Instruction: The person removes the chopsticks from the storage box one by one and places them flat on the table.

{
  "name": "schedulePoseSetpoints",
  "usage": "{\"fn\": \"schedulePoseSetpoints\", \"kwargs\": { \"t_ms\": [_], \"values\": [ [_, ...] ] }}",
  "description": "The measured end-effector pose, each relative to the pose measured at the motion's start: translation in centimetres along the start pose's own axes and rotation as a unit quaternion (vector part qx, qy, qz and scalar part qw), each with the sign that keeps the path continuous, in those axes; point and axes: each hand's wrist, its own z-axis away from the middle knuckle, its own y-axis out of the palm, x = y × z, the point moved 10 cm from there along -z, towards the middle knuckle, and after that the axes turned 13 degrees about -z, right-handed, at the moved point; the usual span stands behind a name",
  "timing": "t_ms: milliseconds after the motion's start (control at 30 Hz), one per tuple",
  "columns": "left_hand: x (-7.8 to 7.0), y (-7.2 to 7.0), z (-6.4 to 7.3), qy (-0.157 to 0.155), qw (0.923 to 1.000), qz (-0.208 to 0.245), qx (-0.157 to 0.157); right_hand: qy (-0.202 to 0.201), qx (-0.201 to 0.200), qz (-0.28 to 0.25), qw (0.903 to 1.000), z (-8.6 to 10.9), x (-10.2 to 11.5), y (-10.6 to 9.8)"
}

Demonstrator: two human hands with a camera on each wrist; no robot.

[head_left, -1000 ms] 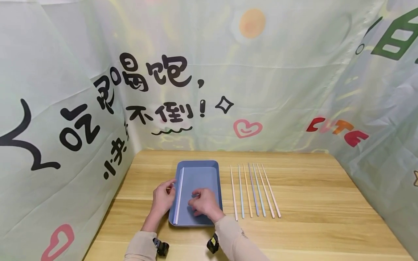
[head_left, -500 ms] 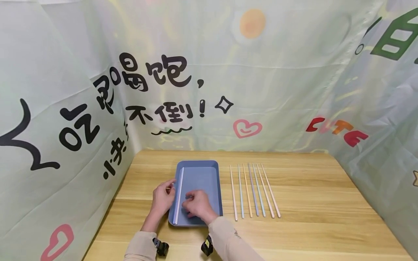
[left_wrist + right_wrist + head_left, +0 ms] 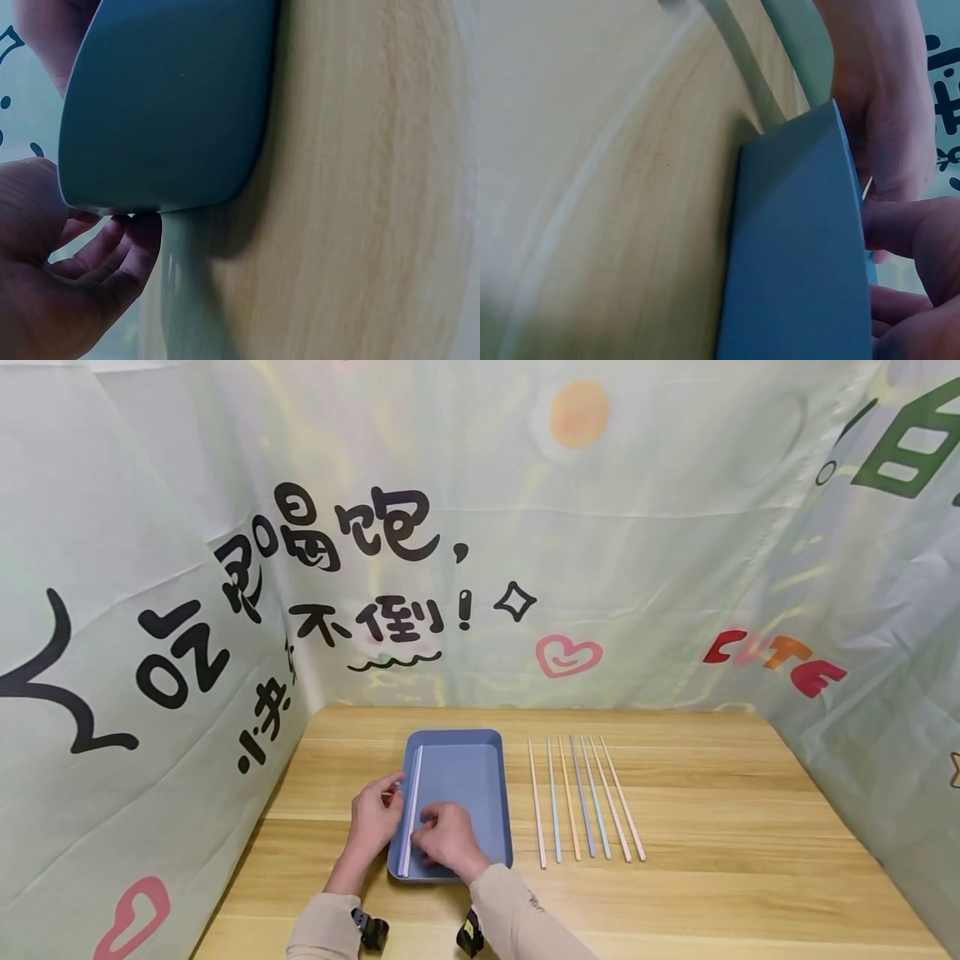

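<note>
A blue rectangular tray (image 3: 465, 768) lies on the table, left of its middle. Side by side along its left wall are two chopsticks (image 3: 416, 777), one purple and one whitish pink. My left hand (image 3: 375, 817) grips the left rim; in the left wrist view its fingers (image 3: 139, 255) press the outside of the tray (image 3: 169, 105). Inside the tray, my right hand (image 3: 448, 839) is bent low just right of the chopsticks, its fingertips close beside them. In the right wrist view its thumb (image 3: 892, 225) stands apart from the fingers, partly behind the tray wall (image 3: 799, 247).
Several pastel chopsticks (image 3: 582, 797) lie in a fanned row right of the tray, tips toward the back. The wooden table (image 3: 750, 827) is enclosed by printed fabric walls (image 3: 637, 552) at the back and both sides. Small black cameras (image 3: 370, 929) sit on the wrists.
My right hand has moved left across the tray, from its middle toward the two chopsticks. The left hand, the tray and the row of chopsticks have stayed put.
</note>
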Motion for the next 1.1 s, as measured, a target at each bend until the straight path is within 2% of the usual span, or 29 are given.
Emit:
{"fn": "schedulePoseSetpoints", "kwargs": {
  "t_ms": [700,967,1100],
  "values": [
    [-0.20,-0.02,0.11,0.003,1.0000,0.002,-0.005,-0.028,-0.039,0.018,0.9987,-0.34,-0.73,0.39],
    [0.03,0.12,0.10,0.003,1.0000,0.001,-0.007,-0.027,-0.047,0.012,0.9985,-0.23,-0.78,0.27],
    [-0.02,0.02,0.10,0.005,1.0000,0.000,-0.007,-0.013,-0.046,0.000,0.9988,-0.21,-0.89,0.26]
  ]
}}
